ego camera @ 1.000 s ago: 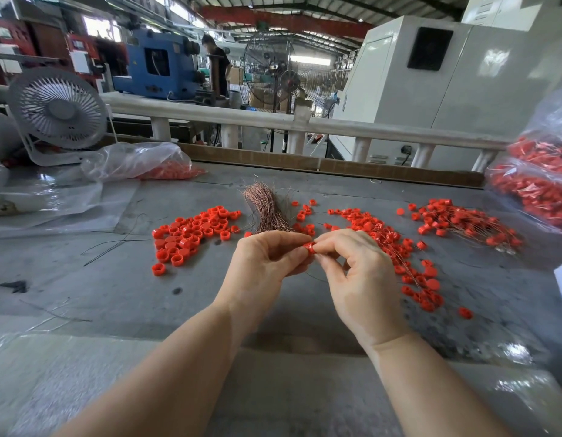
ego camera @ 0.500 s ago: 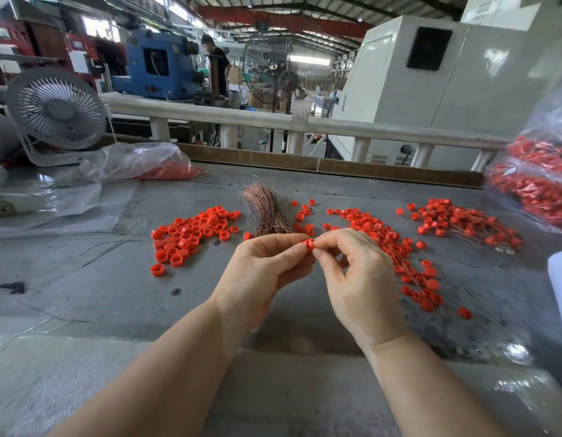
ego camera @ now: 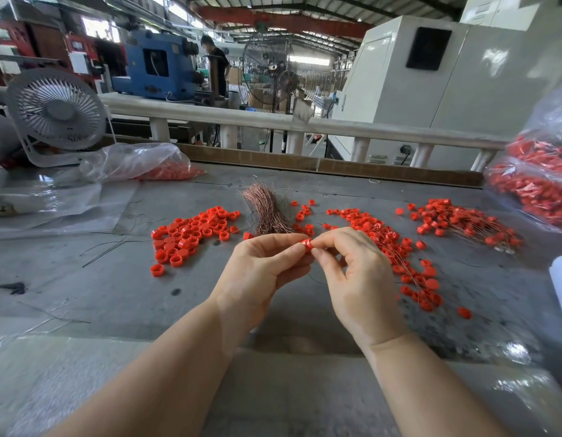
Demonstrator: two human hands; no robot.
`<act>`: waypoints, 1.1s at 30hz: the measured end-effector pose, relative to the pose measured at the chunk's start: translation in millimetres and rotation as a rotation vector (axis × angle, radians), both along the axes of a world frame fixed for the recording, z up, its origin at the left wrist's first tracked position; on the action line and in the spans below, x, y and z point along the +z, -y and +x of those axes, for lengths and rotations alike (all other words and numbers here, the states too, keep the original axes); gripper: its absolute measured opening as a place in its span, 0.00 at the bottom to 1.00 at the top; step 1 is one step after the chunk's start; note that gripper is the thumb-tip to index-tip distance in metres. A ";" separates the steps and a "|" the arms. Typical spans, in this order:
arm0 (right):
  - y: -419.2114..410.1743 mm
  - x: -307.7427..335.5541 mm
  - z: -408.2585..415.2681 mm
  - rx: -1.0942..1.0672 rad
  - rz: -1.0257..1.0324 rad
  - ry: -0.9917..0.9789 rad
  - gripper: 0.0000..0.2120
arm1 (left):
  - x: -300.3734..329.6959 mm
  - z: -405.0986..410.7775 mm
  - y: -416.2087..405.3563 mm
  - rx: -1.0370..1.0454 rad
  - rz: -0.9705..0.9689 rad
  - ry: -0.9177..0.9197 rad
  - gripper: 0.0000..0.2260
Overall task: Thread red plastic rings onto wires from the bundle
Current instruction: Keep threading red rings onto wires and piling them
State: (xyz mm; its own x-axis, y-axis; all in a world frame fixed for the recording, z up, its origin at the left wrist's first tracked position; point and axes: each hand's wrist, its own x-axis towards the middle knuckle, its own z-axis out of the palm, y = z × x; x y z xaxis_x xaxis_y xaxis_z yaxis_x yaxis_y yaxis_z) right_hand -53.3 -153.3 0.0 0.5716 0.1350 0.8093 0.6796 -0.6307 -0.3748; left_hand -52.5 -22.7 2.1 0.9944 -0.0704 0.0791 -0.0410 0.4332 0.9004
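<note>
A single red ring (ego camera: pixel 306 245) is being pinched between the fingertips of both hands, raised above the table (ego camera: pixel 84 294) and close in front of the worker, presumably so that its small hole can be seen and lined up. It is being steadied by the left hand (ego camera: pixel 263 269), whose thumb and forefinger are curled onto it while the other fingers are being kept folded beneath. It is being met from the other side by the right hand (ego camera: pixel 358 279), whose thumb and forefinger are being closed at the ring's edge; a thin dark wire (ego camera: pixel 314 279) is being trailed below the hands, though whether it is already being passed through the ring cannot be told

The bundle of copper-coloured wires (ego camera: pixel 267 209) is being kept just beyond the hands, within easy reach for the next wire. A pile of loose rings (ego camera: pixel 191 234) is being kept to its left, apparently as the supply, while rings already strung on wires (ego camera: pixel 456 222) are being gathered well apart on the right, seemingly so that done and undone work are not being mixed. Bags of red parts (ego camera: pixel 538 184) are being stored at the table's far right edge, and a small white fan (ego camera: pixel 56 108) is being stood at the far left
</note>
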 end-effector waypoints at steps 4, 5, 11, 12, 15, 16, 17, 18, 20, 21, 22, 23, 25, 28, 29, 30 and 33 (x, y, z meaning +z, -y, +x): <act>-0.3 0.9 -0.6 -0.007 -0.007 0.022 0.02 | -0.6 -0.5 0.0 0.035 0.030 0.036 0.06; -0.1 1.0 -0.6 -0.005 -0.008 0.027 0.02 | -0.7 -0.6 0.1 0.045 0.041 0.050 0.06; 0.8 0.9 -0.2 0.010 -0.012 0.039 0.02 | -0.6 -0.9 0.9 0.106 0.150 0.152 0.08; 1.0 0.6 0.0 0.012 -0.012 0.040 0.02 | -0.7 -1.2 1.2 0.115 0.169 0.169 0.08; 0.9 0.4 0.6 0.017 -0.010 0.047 0.02 | -0.6 -2.5 1.7 0.140 0.215 0.209 0.08; 0.8 0.5 0.7 0.018 -0.013 0.047 0.02 | -0.5 -2.9 1.9 0.144 0.223 0.217 0.08; 0.6 0.6 0.6 0.018 -0.018 0.048 0.03 | -0.4 -3.2 1.9 0.147 0.228 0.223 0.08; 0.3 0.7 0.5 0.017 -0.023 0.049 0.03 | -0.2 -3.4 1.9 0.147 0.232 0.228 0.08; 0.0 0.7 0.3 0.013 -0.029 0.046 0.03 | 0.0 -3.4 1.7 0.147 0.240 0.237 0.08; -0.2 0.7 0.4 0.009 -0.032 0.045 0.03 | -0.1 -3.3 1.6 0.148 0.243 0.241 0.08; -0.3 0.6 0.3 0.005 -0.036 0.044 0.03 | -0.1 -3.3 1.5 0.150 0.246 0.243 0.08; -0.6 0.4 0.4 0.003 -0.040 0.044 0.03 | -0.3 -3.3 1.4 0.153 0.249 0.244 0.08; -0.8 -0.1 0.3 0.002 -0.050 0.043 0.03 | -0.7 -3.6 1.1 0.161 0.258 0.248 0.08; -0.7 -0.5 -0.4 0.002 -0.047 0.047 0.03 | -0.8 -4.4 1.5 0.170 0.265 0.252 0.08; -0.8 -0.6 -0.5 0.003 -0.040 0.046 0.03 | -0.8 -4.4 1.9 0.174 0.265 0.252 0.08; -1.0 -0.6 -0.5 0.005 -0.032 0.043 0.03 | -1.0 -4.4 2.2 0.179 0.264 0.252 0.08; -2.1 -0.5 0.5 0.022 0.012 0.019 0.02 | -0.9 -4.1 2.7 0.186 0.258 0.249 0.08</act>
